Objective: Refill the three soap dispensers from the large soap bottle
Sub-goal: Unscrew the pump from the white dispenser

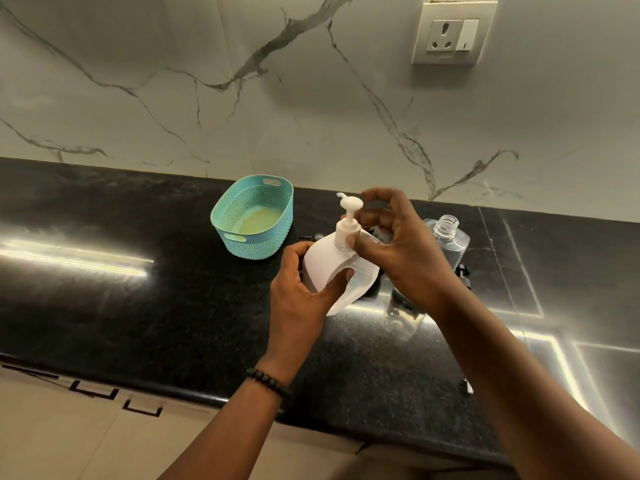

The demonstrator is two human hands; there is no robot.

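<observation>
My left hand [298, 289] holds the white soap bottle [332, 268] above the black counter [138, 306]; the fingers and the thumb are curled around its body, and the bottle leans to the left. My right hand [405, 251] is at the neck of this bottle, and its thumb and first fingers pinch the white pump collar [347, 233]. The other fingers of this hand are lifted and bent above the pump head [350, 203], not touching it as far as I can see. Behind my right hand, one clear dispenser [450, 237] stands on the counter, with its neck open and no cap on it. Just beside it, a small black part [463, 271] lies on the counter, but I cannot tell what it is. To the left, near the wall, a turquoise basket [256, 244] with many small holes stands on the counter, apart from the bottle. On my left wrist is a bracelet [268, 382] of dark beads. On the marble wall [242, 98] there is a socket with a switch [450, 34].
</observation>
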